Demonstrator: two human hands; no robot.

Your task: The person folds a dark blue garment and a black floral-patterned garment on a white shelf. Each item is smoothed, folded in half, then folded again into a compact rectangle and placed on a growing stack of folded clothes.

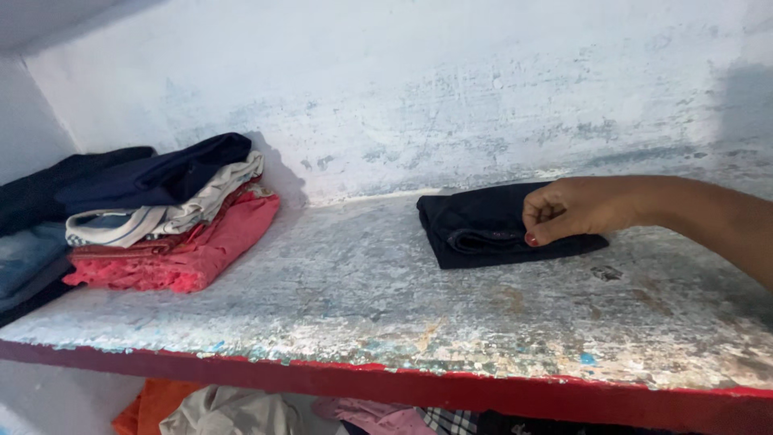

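A folded black garment lies on a worn concrete shelf, close to the back wall, right of the middle. My right hand reaches in from the right and rests on the garment's right end, its fingers curled and the thumb pressed against the cloth. My left hand is out of view.
A stack of folded clothes, dark blue over striped white over red, sits at the shelf's left. More dark and blue clothes lie further left. The shelf's front edge is red. Below it lie orange, beige and pink clothes.
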